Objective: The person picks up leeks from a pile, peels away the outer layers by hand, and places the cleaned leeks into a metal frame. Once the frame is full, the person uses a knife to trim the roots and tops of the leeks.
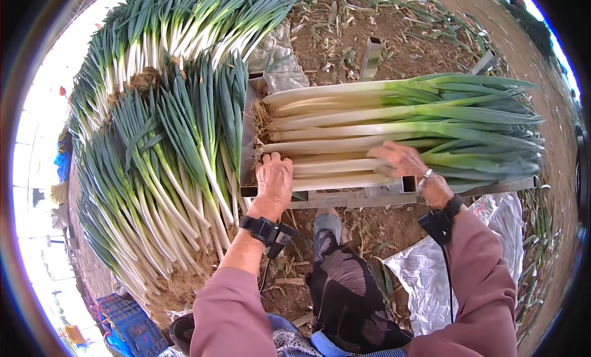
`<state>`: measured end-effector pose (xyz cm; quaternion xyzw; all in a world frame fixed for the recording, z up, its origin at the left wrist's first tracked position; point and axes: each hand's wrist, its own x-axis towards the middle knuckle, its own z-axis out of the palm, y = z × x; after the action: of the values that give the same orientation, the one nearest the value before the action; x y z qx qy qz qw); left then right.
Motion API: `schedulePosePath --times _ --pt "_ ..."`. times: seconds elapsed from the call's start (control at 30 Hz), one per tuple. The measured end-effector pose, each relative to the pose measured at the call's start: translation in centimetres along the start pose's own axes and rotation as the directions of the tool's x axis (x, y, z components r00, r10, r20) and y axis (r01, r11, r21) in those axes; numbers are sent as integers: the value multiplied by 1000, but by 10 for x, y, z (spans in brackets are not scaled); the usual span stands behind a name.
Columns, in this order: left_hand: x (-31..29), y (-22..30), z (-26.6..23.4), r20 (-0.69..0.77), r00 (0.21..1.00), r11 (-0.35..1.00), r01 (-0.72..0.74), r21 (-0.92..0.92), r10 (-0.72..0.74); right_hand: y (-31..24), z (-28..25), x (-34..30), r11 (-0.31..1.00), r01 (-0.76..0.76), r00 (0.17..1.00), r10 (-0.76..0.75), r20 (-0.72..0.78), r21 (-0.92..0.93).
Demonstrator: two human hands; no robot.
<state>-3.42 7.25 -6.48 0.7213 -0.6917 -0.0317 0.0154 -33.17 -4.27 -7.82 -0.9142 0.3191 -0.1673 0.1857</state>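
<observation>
A row of long green onions [345,124] lies in a metal frame [363,199], white root ends to the left and green leaves to the right. My left hand [273,179] is over the near onions' white ends beside the roots, its fingers curled down; their tips are hidden. Farther right, my right hand [409,163] rests low over the nearest white stalks, where they turn green. Its fingers point left and are smeared by motion. Both wrists carry black straps with small devices.
Heaps of green onions [184,166] cover the ground on the left. Silver sheeting [431,277] lies at the lower right, with a grey sheet [278,55] behind the frame. A blue crate [130,326] stands at the lower left. Upright metal posts [371,58] rise at the frame's far side.
</observation>
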Motion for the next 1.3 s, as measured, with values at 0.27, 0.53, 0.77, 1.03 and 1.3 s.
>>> schedulePosePath --times 0.27,0.53,0.77,1.03,1.3 --pt "1 -3 -7 95 991 994 -102 45 97 2 -30 -25 982 11 990 -37 -137 -186" --pt "-5 1 -3 132 987 994 -100 44 93 9 -25 -35 990 -66 998 64 -17 -121" --pt "-19 9 12 91 996 994 1 106 -11 6 -22 -5 986 6 964 -49 -261 -165" --pt "-19 11 15 85 996 996 13 93 -20 21 -31 23 842 -115 989 45 -144 -527" --pt "-22 8 18 -105 994 1000 -2 3 3 -12 -69 -2 927 -59 980 -17 -201 -371"
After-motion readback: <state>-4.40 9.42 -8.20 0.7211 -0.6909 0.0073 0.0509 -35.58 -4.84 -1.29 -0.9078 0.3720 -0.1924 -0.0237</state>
